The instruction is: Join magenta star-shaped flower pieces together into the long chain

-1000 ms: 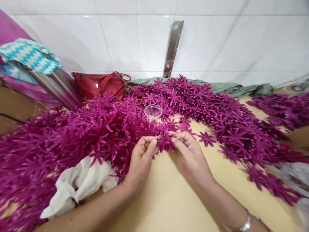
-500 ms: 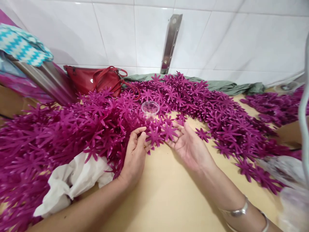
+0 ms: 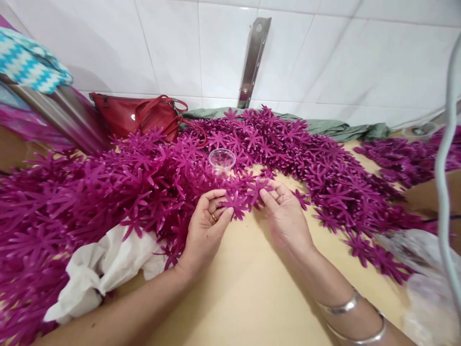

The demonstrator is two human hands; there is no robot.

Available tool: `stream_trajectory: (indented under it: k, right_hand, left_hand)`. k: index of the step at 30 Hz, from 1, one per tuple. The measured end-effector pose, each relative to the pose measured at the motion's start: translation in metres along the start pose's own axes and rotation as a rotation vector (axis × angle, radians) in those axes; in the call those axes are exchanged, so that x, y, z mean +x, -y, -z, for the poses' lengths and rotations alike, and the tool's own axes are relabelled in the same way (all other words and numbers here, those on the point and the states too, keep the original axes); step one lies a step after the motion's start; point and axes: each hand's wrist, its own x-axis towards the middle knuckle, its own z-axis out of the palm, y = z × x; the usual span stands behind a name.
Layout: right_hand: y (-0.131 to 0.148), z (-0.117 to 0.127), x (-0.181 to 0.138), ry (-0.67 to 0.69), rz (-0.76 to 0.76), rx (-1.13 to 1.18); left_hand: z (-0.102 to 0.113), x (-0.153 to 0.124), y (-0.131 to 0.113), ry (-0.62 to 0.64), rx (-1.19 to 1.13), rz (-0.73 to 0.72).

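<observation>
My left hand (image 3: 209, 223) pinches a magenta star-shaped flower piece (image 3: 236, 204) between thumb and fingers; a ring shows on one finger. My right hand (image 3: 286, 211) is closed on a second magenta flower piece (image 3: 256, 192), its thumb pressing the near edge. The two pieces sit side by side just above the table, close together; whether they are joined I cannot tell. Right behind my hands stands a small clear plastic cup (image 3: 222, 161). Around it spreads a heap of the same magenta flower pieces (image 3: 137, 178), with a single loose one (image 3: 301, 199) beside my right hand.
A crumpled white cloth (image 3: 108, 262) lies by my left forearm. At the back are a red bag (image 3: 137, 117), green fabric (image 3: 327, 129) and a metal bracket (image 3: 254, 62) on the tiled wall. A pale cable (image 3: 443, 173) and clear plastic bags (image 3: 418, 250) are at right.
Both hands have closed: each thumb has come down onto a flower piece. The right hand, open with its palm up before, has turned over, and the pieces are lifted slightly.
</observation>
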Motion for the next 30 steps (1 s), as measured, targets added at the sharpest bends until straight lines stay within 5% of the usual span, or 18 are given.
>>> stream_trajectory:
  k: [16,30]
  right_hand:
    - [-0.005,0.012,0.004,-0.009,0.178,-0.19]
    - [0.016,-0.012,-0.016,0.085,0.213,-0.209]
  left_hand:
    - [0.001,-0.003,-0.004,0.038,0.068,-0.107]
    - [0.0,-0.002,0.0,0.029,0.009,0.023]
